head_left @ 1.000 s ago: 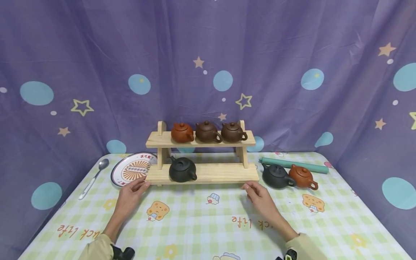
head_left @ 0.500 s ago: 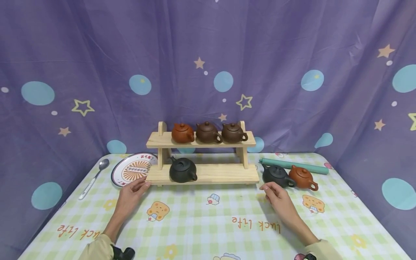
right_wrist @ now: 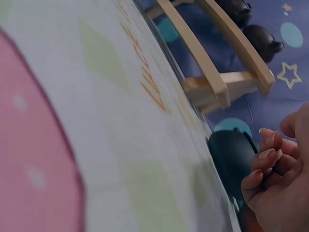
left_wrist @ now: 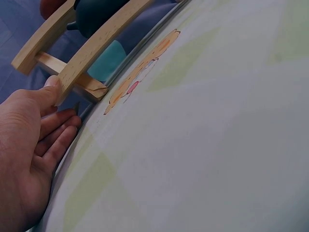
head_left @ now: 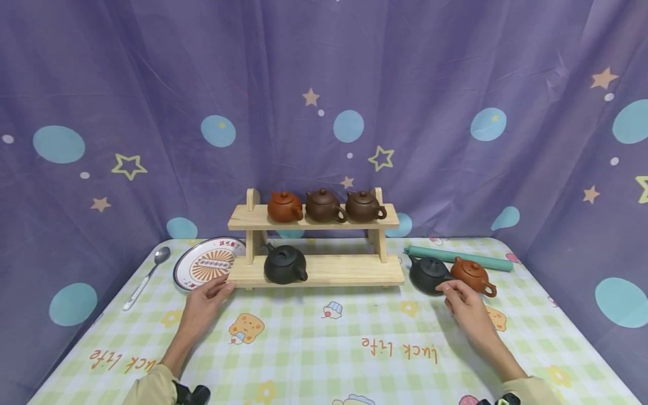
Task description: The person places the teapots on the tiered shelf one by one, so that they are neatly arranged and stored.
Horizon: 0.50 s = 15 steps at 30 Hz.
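Left hand (head_left: 203,304): pinched shelf (head_left: 354,269). Right hand (head_left: 468,309): curled at black teapot (head_left: 427,275), grip unclear; steady, level hold seemed best.

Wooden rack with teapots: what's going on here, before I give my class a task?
A person's left hand holds the left end of the wooden rack. The right hand is at the black teapot on the table, beside a reddish teapot; whether it grips is unclear. Three teapots sit on the top tier, a dark teapot on the lower tier.
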Motion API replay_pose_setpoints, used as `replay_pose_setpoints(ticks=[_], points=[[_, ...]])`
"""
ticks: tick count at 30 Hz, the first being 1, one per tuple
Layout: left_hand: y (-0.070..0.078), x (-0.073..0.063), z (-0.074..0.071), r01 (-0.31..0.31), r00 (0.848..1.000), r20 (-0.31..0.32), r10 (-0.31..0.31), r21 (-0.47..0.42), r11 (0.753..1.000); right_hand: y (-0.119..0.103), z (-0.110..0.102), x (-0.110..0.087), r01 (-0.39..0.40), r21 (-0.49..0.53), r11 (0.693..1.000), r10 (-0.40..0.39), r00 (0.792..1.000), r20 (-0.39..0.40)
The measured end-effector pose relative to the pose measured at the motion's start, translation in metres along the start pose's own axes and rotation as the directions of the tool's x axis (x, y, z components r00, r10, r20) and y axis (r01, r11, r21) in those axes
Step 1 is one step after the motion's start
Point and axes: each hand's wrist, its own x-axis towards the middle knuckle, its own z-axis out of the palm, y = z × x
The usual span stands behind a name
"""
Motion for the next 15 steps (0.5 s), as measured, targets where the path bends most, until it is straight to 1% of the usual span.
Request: replay_pose_setpoints(ticks=[4, 9, 15], points=[[0.0, 0.0, 0.0, 0.003, 1.0, 0.002, -0.003, 0.004, 1.0, 0.004, -0.008, 0.001, 0.01, -0.021, 1.0, -0.01, 1.0, -0.022], [0.0, 0.0, 0.0, 0.003, 1.0, 0.002, -0.003, -0.001, 1.0, 0.009, -0.016, 0.003, 0.045, -0.044, 0.998, -0.047, 0.998, -0.048], [0.0, 0.001, 0.0, 0.004, 1.0, 0.004, -0.004, 0.004, 1.0, 0.015, -0.026, 0.007, 0.045, -0.053, 0.998, -0.049, 0.996, -0.078]])
